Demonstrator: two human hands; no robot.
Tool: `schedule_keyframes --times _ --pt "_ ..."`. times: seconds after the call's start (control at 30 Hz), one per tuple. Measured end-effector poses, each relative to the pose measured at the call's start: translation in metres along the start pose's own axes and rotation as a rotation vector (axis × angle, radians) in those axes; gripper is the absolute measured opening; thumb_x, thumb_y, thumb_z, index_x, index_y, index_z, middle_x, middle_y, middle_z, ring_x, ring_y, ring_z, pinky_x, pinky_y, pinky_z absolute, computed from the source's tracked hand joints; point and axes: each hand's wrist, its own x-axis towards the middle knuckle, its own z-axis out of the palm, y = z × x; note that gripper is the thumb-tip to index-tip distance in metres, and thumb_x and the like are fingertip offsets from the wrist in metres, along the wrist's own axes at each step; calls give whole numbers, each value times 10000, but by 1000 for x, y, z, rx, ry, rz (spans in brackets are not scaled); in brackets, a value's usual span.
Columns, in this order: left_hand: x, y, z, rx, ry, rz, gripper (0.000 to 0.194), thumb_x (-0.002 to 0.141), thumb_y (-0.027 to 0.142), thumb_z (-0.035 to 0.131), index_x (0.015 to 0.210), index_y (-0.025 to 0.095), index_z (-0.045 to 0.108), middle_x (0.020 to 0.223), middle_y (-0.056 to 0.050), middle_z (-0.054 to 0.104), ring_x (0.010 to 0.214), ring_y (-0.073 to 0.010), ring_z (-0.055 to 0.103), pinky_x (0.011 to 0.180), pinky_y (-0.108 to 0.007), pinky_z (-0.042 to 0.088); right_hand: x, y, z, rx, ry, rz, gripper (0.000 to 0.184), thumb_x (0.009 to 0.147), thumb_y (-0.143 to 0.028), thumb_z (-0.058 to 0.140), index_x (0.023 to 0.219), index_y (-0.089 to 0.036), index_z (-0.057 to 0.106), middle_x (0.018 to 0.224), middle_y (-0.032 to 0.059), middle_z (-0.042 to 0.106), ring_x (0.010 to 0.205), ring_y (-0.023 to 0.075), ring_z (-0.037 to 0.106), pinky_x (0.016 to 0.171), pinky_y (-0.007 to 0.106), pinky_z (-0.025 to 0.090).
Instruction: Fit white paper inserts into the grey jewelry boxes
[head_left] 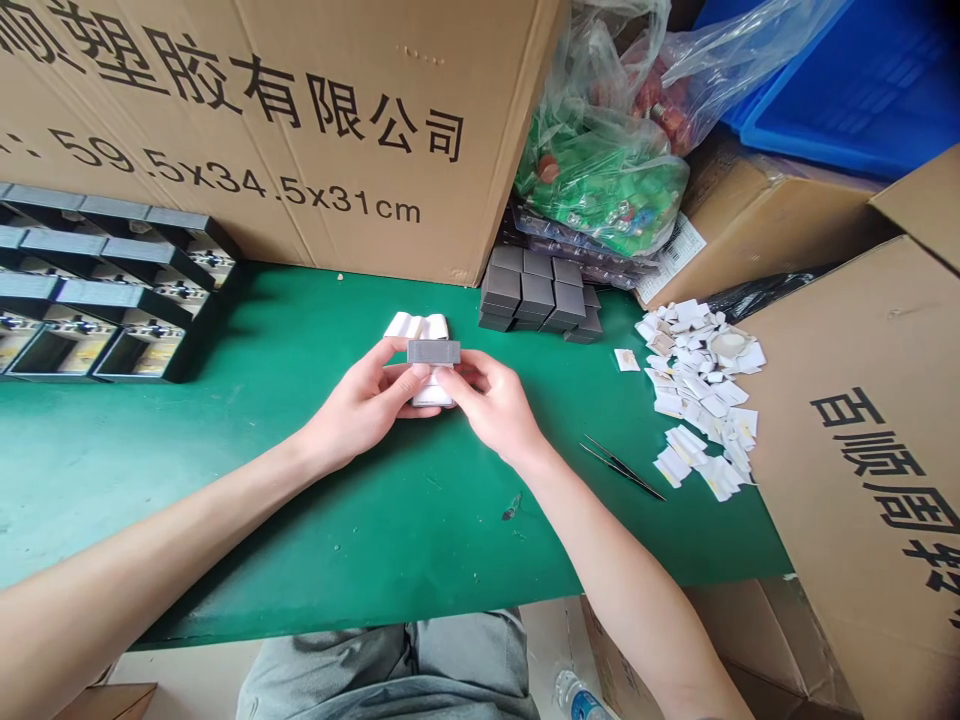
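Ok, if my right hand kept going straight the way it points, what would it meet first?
Your right hand already touches the grey rectangular piece, so that comes first, as far as this view shows.

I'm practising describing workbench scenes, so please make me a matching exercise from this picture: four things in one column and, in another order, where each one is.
Things:
1. Small grey box
2. Tweezers
3. White paper scraps
4. Blue plastic crate

Places:
A. Lying on the green mat, right of the hands
B. Top right corner, beyond the plastic bags
C. Held between the left hand and right hand
D. Heaped loosely at the mat's right side

Pairs: 1-C, 2-A, 3-D, 4-B
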Motion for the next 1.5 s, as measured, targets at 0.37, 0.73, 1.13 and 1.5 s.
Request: schedule_keyframes --times 0.37,0.73,1.13,1.5 --pt "-2 4 3 67 19 44 571 885 608 791 1292 213 726 1201 -88 772 1087 -288 763 956 -413 682 0 3 3 11 70 -66 454 886 -586 767 1158 -232 685 1124 73 777 1001 215 749 868 348 647" --pt "2 2 1 88 91 87 540 806 589 861 1174 200 793 1088 -76 811 928 -273 767 853 -397 698 -1 4 5 113 -39 14 502 850 -611 796 1142 -212 708 990 58 776 887 205 746 832 370 667" --pt "3 4 -7 190 -21 126 529 890 580 789 1271 213 764 1095 -60 797 979 -264 761 956 -376 648 1 9 4 102 26 4 562 852 -629 799 1217 -221 672 932 45 773 837 205 762 813 369 673" --pt "3 5 -9 260 -9 115 427 866 545 808 1085 179 776 964 -35 776 898 -219 719 895 -306 588 0 8 7 145 44 41 654 813 -662 829 1289 -258 634 950 35 773 870 235 760 846 412 657"
